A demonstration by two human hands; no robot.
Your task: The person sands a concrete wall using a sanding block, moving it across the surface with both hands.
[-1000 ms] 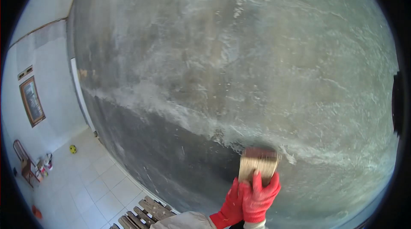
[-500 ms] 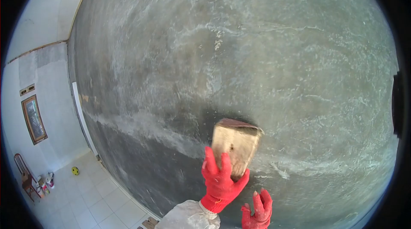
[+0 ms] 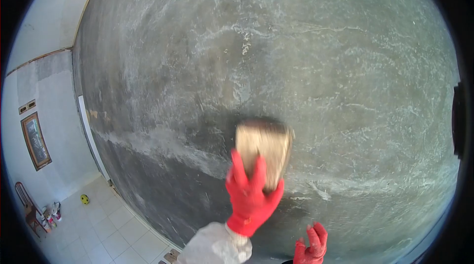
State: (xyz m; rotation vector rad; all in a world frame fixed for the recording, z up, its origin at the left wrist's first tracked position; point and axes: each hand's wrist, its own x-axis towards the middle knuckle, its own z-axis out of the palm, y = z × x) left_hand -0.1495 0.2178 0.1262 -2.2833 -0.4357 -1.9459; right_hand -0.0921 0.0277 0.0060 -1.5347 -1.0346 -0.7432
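My left hand [image 3: 251,197], in a red glove, grips a wooden sanding block [image 3: 264,143] from below, its fingers over the pale face and its thumb along the right side. The block is against the grey plastered wall [image 3: 306,86] and slightly smeared by motion; a dark reddish-brown strip shows along its top edge. Lower right, my right hand [image 3: 311,245], gloved in red too, is near the wall with thumb and fingers apart, holding nothing visible. Its lower part is cut off by the frame's edge.
At the left, a white tiled floor [image 3: 118,246] meets a pale wall. A wooden chair [image 3: 29,209], several small bottles [image 3: 51,214] and a yellow ball [image 3: 85,199] are there. A framed window [image 3: 36,140] is set above them. Wooden pieces [image 3: 171,256] show at the bottom.
My left hand and the sanding block have moved up and a little left across the wall. My right hand has shifted right and lower. The view has turned slightly.
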